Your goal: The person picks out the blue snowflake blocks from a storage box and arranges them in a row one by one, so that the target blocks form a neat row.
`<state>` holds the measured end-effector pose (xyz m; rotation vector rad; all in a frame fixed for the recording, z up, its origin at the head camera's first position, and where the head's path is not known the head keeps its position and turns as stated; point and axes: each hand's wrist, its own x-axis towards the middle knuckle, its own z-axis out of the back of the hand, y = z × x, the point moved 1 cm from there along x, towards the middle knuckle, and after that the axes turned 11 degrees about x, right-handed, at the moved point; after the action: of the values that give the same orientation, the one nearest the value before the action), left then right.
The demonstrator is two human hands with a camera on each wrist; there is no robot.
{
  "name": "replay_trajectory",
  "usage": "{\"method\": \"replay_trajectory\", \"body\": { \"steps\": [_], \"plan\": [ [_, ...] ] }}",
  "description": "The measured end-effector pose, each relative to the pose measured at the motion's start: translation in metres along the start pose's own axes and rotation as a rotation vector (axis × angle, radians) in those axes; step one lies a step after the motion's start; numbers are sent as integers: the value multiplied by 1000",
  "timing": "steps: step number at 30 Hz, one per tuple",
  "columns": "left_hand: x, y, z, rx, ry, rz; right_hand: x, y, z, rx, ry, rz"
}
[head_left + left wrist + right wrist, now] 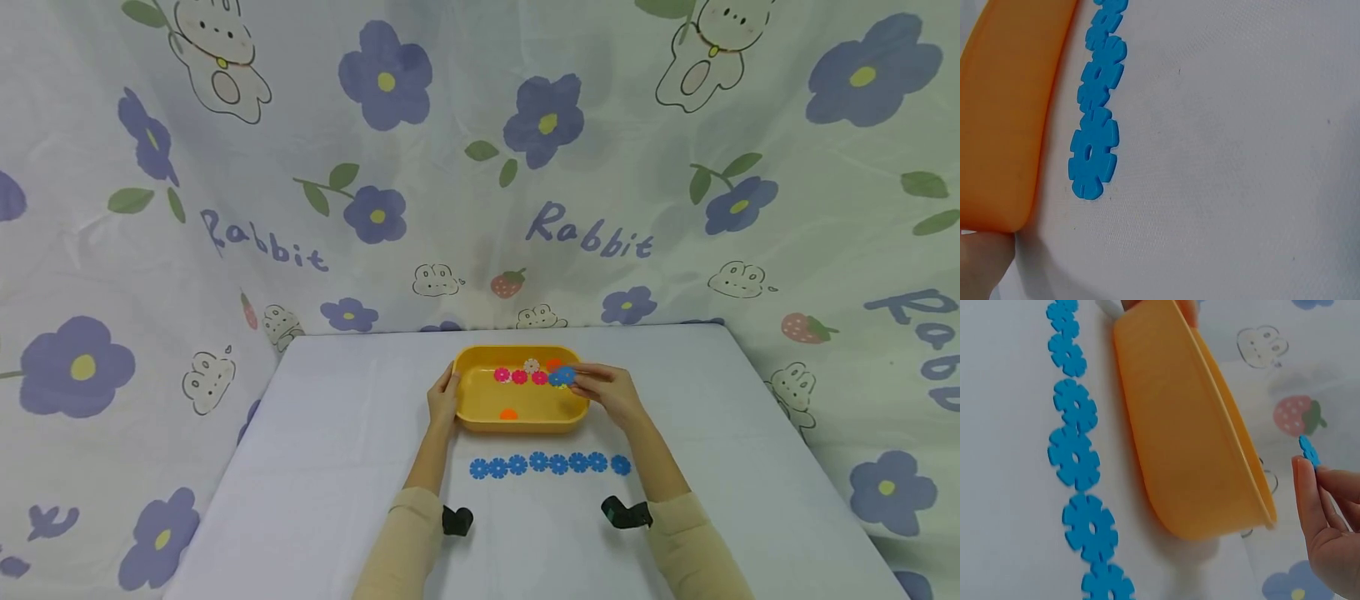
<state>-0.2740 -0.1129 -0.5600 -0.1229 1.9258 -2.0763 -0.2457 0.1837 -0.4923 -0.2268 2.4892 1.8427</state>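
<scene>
A yellow plastic tray [480, 427] stands on the white table, its left end gripped by my left hand [443, 398]. My right hand [611, 392] is over the tray's right end and pinches a blue snowflake disc [1309, 451] between thumb and fingers. Inside the tray lie several pink discs [519, 377], a whitish disc [532, 366] and orange discs [508, 414]; a bit of yellow shows below the blue. Whether a second blue disc is in the tray or in the fingers, I cannot tell. Only part of the left hand appears in the left wrist view.
Several blue discs [558, 464] form a row on the table [360, 467] in front of the tray, mostly touching, with a gap before the rightmost. Black wrist mounts [626, 512] sit at both sleeves. A patterned cloth [465, 192] hangs behind and around the table.
</scene>
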Motion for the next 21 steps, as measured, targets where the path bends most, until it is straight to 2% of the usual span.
{"method": "replay_trajectory", "body": {
  "steps": [7,21],
  "plan": [
    [0,-1,0,2,-10,8,-24,1,31,28,-26,26],
    [1,2,-2,4,-16,3,-92,-19,105,-81,-89,-15]
  ]
}}
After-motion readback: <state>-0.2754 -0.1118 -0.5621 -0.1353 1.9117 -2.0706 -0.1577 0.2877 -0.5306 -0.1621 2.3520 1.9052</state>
